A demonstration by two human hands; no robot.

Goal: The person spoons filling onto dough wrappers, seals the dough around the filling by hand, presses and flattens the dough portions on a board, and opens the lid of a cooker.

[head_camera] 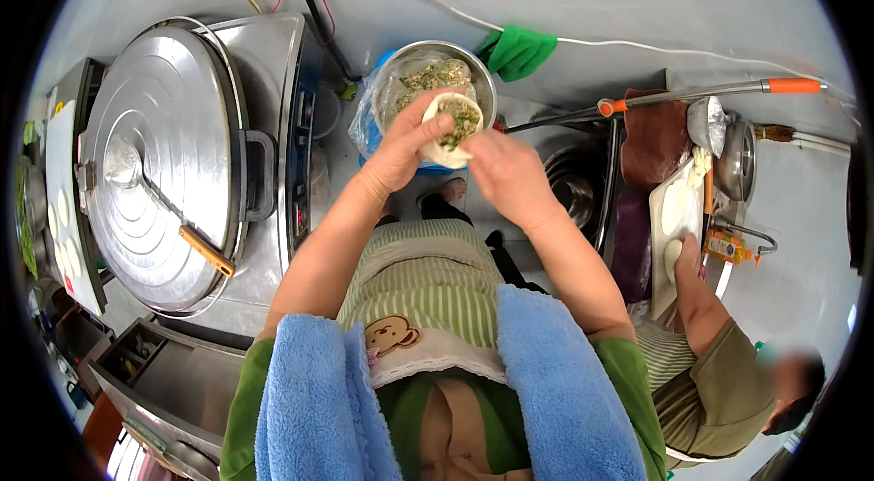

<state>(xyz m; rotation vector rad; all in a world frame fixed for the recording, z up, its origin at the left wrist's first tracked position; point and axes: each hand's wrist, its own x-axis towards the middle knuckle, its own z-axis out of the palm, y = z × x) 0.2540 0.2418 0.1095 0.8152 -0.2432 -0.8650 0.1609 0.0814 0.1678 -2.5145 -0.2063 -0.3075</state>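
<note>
My left hand [406,143] cups a round dough wrapper [437,155] holding chopped filling with green bits, and its thumb rests on the filling. With bent fingers, my right hand [509,174] grips the wrapper's edge at the lower right. Just beyond both hands stands a round metal bowl [486,71] lined with a clear plastic bag, with more of the green-flecked filling [437,76] inside. Part of the bowl's near side is hidden by my hands and the wrapper.
A large lidded round pan [171,228] with a wooden-handled scoop [205,250] on it stands at left. Dough pieces lie on a far-left board [60,160]. At right, a co-worker's hand [688,259] touches dough on another board [666,300]. A green cloth [519,54] hangs beyond the bowl.
</note>
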